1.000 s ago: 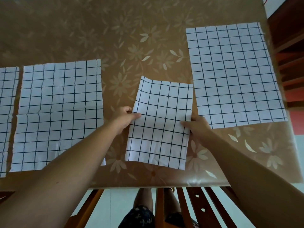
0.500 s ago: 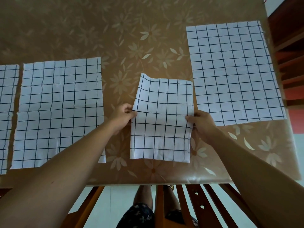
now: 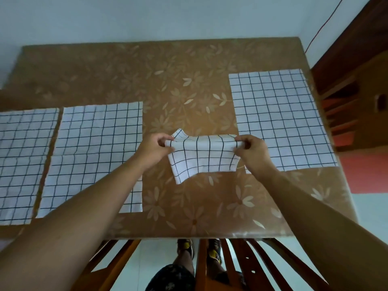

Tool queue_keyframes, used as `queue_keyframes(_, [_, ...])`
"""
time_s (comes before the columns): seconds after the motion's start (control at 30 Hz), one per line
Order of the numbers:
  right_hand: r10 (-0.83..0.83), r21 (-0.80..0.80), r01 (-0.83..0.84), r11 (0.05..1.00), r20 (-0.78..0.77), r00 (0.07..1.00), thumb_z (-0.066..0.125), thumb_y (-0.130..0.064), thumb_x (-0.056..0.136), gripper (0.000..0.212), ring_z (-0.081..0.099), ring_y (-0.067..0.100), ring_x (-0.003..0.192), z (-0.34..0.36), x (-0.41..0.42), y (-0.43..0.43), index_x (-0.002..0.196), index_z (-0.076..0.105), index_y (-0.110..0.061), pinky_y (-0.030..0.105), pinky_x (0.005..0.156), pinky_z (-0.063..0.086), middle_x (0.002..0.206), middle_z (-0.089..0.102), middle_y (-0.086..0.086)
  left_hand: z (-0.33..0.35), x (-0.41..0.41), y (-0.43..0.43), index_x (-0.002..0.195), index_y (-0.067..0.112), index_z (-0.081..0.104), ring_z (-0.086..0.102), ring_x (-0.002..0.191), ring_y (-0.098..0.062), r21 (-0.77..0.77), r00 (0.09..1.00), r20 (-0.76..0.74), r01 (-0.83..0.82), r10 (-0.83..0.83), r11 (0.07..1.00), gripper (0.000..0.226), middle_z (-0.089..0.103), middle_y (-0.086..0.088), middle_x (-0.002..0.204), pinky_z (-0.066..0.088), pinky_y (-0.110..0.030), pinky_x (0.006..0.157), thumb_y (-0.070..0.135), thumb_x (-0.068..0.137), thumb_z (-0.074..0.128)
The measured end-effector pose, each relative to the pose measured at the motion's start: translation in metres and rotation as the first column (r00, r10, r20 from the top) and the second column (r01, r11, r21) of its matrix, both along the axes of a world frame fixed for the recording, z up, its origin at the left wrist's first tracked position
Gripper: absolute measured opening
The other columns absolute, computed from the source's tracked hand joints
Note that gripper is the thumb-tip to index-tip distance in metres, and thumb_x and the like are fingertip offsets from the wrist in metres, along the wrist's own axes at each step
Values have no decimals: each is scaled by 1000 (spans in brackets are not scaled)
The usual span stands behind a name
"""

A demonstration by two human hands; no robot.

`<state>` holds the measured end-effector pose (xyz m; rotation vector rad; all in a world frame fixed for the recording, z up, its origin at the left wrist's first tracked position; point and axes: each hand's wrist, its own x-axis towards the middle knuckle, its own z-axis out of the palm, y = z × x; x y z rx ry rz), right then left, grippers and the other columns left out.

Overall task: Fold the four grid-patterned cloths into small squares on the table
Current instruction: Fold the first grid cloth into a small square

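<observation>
Left hand and right hand pinching folded cloth above table; three flat cloths lying alongside.

dark patterned shorts, yellow-black shoes

Folded cloth lies between left cloths and right cloth.

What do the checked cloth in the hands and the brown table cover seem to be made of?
The held cloth looks like thin woven fabric, matt white with black grid lines: it sags and wrinkles between the left hand and the right hand. The table cover seems a glossy plastic sheet, perhaps vinyl, with a flower print: light glares along its near edge.
</observation>
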<state>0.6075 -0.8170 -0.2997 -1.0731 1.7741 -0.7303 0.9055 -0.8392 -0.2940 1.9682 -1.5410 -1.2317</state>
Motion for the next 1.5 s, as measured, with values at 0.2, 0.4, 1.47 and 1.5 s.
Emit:
queue_keyframes(0.2, [24, -87, -31, 996, -82, 996, 74, -13, 84, 11, 60, 19, 75, 31, -2, 13, 85, 68, -4, 26, 63, 44, 85, 65, 7, 33, 7, 12, 88, 22, 72, 62, 75, -15, -85, 999, 39, 10, -6, 996, 6, 68, -1, 85, 47, -29, 67, 28, 91, 73])
queue_keyframes(0.4, [-102, 88, 75, 993, 375, 921, 70, -3, 86, 14, 60, 23, 70, 44, -11, 14, 83, 59, -9, 34, 68, 52, 72, 59, 5, 42, 14, 14, 98, 20, 71, 70, 93, -22, 23, 971, -218, -96, 99, 995, 9, 74, -9, 101, 55, -35, 83, 25, 98, 64])
queue_keyframes(1.47, [614, 250, -625, 739, -631, 474, 49, -48, 102, 70, 1, 33, 157, -109, 40, 32, 160, 19, -25, 53, 125, 17, 170, 1, 9, -120, -8, 61, 162, 21, 12, -3, 157, -32, 38, 620, 637, 568, -457, 822, 74, -8, -14, 170, 24, -53, 121, 47, 103, 47])
queue_keyframes(1.5, [640, 270, -674, 688, -665, 386, 43, -56, 101, 75, -9, 33, 157, -117, 46, 34, 162, 11, -24, 55, 126, 10, 171, -7, 9, -127, -9, 63, 163, 18, 7, -6, 157, -31, 19, 603, 637, 611, -480, 791, 76, -10, -16, 169, 20, -52, 124, 51, 103, 42])
